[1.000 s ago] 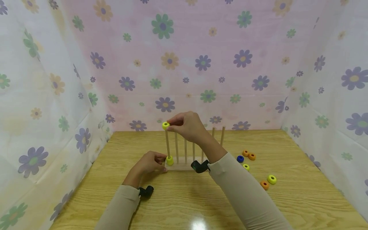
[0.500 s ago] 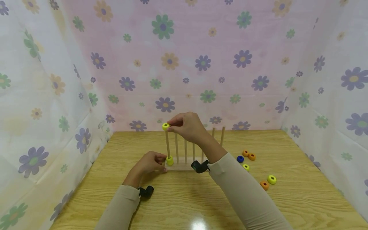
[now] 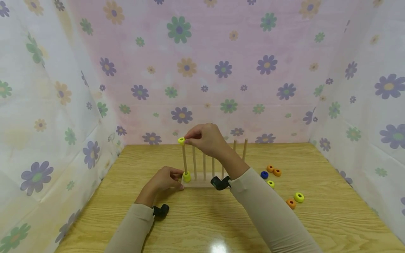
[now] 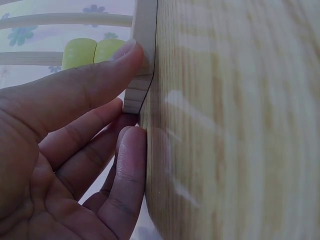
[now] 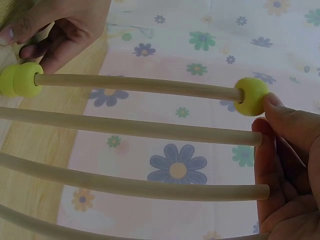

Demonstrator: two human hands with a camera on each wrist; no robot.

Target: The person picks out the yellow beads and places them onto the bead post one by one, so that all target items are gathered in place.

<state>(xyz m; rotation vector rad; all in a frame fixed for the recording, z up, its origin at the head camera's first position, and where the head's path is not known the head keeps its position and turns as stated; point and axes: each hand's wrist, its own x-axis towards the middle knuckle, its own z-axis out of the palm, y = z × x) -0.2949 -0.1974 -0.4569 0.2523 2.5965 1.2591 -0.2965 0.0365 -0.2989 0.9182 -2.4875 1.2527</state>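
My right hand [image 3: 207, 140] pinches a yellow bead [image 3: 181, 141] between thumb and fingers. In the right wrist view this bead [image 5: 251, 96] sits on the tip of the leftmost wooden rod [image 5: 140, 85]. Two more yellow beads [image 5: 21, 80] are stacked at that rod's foot. My left hand [image 3: 164, 181] holds the left end of the rack's wooden base [image 3: 202, 183]. Up close, the left wrist view has the thumb on one side of the base [image 4: 142, 50] and fingers at its end. Other upright rods stand in a row, partly hidden behind my right hand and forearm.
Loose beads lie to the right on the wooden table [image 3: 196, 225]: orange ones [image 3: 277, 172], a blue one [image 3: 264, 175] and yellow ones [image 3: 299, 197]. Flowered cloth [image 3: 202, 70] encloses the table at the back and both sides.
The pinched yellow bead has shifted slightly down at the tip of the leftmost rod. My left hand and the rack have stayed in place.
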